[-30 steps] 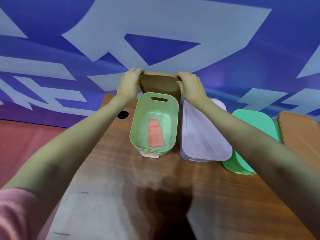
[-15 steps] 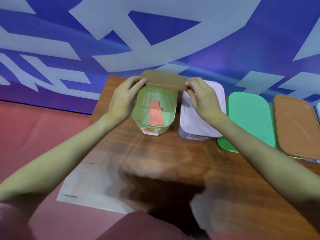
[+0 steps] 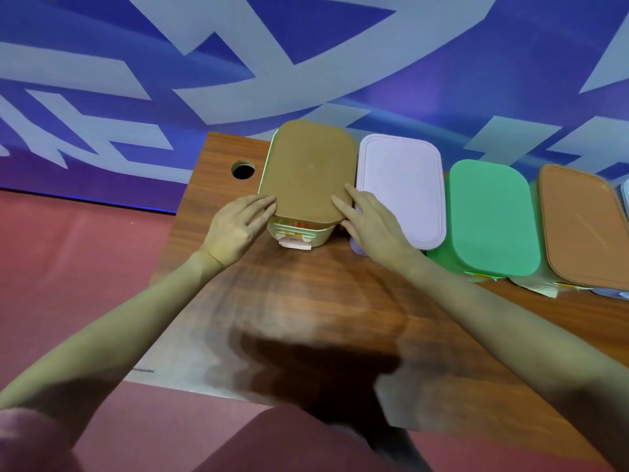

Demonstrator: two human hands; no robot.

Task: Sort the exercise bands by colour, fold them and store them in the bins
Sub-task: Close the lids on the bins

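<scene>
Blue wall graphics are running behind a wooden table [image 3: 306,301], where a row of lidded bins is sitting along the far edge. Nearest the table's round hole [image 3: 243,170] is standing the pale green bin [image 3: 299,235], and a tan lid [image 3: 308,172] is lying over it — a sliver of orange band [image 3: 295,225] is showing under the lid's near edge. The step looks like closing this last bin. The left hand [image 3: 235,226] is reaching in with straight fingers touching the lid's near-left corner; the right hand [image 3: 371,226] is mirroring it, fingers extended onto the near-right corner, gripping nothing. Next, the lid probably needs pressing down evenly until it seats — its near edge seems to be overhanging slightly. Right of this bin are sitting the lilac lid [image 3: 401,189], the green lid [image 3: 493,216] and the brown lid [image 3: 582,226].
</scene>
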